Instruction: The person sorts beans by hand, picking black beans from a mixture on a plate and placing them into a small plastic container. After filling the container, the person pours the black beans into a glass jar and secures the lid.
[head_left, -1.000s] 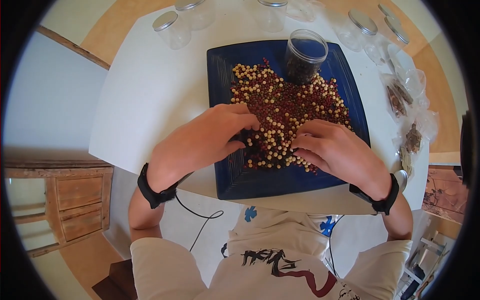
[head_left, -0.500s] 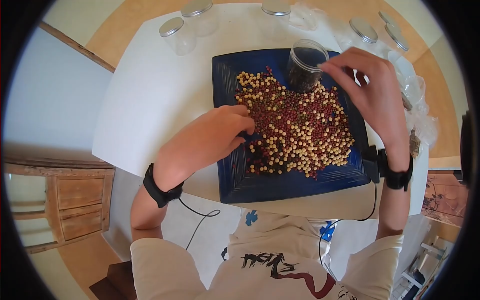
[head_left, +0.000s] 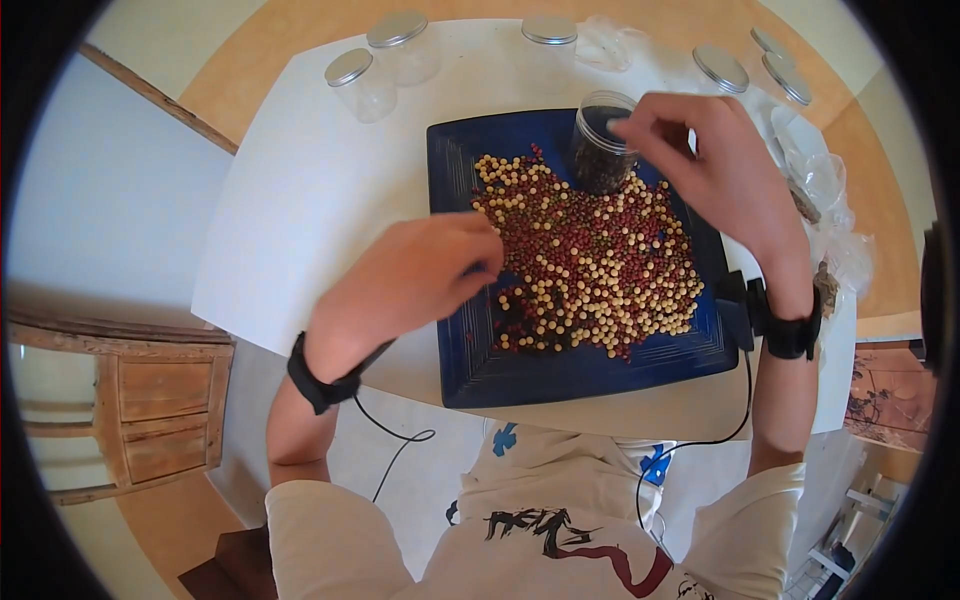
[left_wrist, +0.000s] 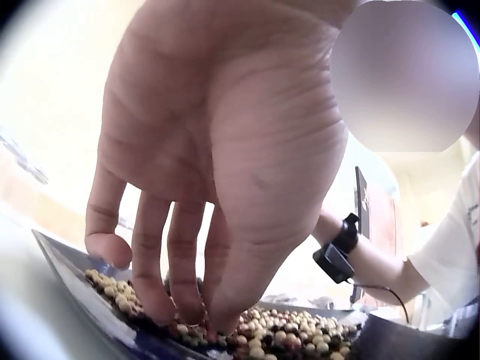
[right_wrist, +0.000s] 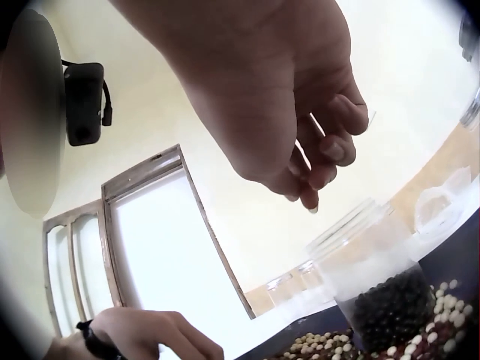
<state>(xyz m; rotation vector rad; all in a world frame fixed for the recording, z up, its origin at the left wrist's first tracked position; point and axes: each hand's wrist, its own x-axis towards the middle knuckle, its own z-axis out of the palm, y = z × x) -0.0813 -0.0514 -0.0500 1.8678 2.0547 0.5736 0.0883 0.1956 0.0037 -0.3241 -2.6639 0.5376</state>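
Observation:
A square dark blue tray [head_left: 590, 385] holds a spread of mixed beans [head_left: 600, 265], cream, dark red and green, with black ones near its lower left. My left hand [head_left: 415, 275] hangs over the tray's left side. In the left wrist view its loosely bent fingers [left_wrist: 154, 292] reach down to the beans. On the tray's far side stands a clear jar [right_wrist: 360, 247], lidless, part filled with black beans [right_wrist: 394, 307]. Above its mouth is my right hand [head_left: 715, 165], thumb and fingertips close together; I cannot tell whether a bean is between them.
Clear jars with silver lids stand at the back left [head_left: 365, 90] and back middle [head_left: 550, 45]. Another silver lid [head_left: 722, 68] is at the back right. Clear plastic bags [head_left: 845, 255] lie along the table's right edge. A cable [head_left: 745, 400] hangs from the right wrist camera.
My right hand has gone from the beans at the tray's lower right up to the jar, then slightly left over its mouth. The left hand has stayed near the tray's left side.

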